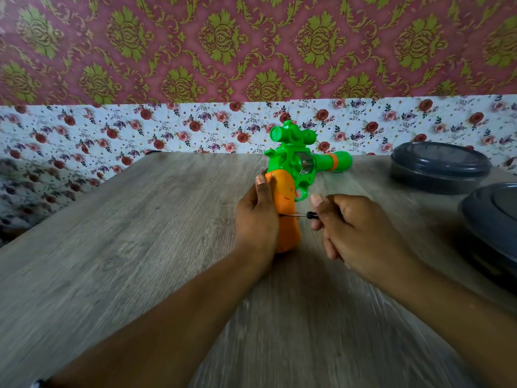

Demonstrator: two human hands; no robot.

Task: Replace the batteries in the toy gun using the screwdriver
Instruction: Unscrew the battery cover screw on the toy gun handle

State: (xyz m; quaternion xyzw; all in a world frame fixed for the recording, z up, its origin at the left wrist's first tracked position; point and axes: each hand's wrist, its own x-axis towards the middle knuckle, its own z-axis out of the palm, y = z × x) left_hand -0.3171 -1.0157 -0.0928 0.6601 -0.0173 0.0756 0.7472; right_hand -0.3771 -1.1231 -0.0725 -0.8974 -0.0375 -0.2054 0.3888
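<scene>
- The toy gun [293, 175] is held a bit right of the frame's center, over the wood-grain table [140, 247]; green body and scope at the top, orange grip pointing down toward the camera, barrel sticking out to the right.
- The orange grip is wrapped by the left hand [256, 219], fingers closed round its left side, thumb laid up along the edge near the green part. So that hand is clamped on the gun, not spread.
- The screwdriver [296, 216] is pinched in the right hand [352, 233], just right of the grip. Only the thin shaft and a bit of black handle can be seen; the rest is buried in the curled fingers.
- The shaft is held roughly level, tip pressed against the right face of the orange grip, about halfway down. Whether it's seated in a screw can't really be made out, too small.
- Both forearms are seen coming in from the bottom of the frame.
- Two dark grey round containers are parked at the right edge: one [439, 166] further back with a lid on it, the other [492, 228] nearer and cut off by the frame.
- Behind the table, floral paper [112, 130] is seen across the middle, with maroon-and-gold wallpaper [223, 46] filling the top.
</scene>
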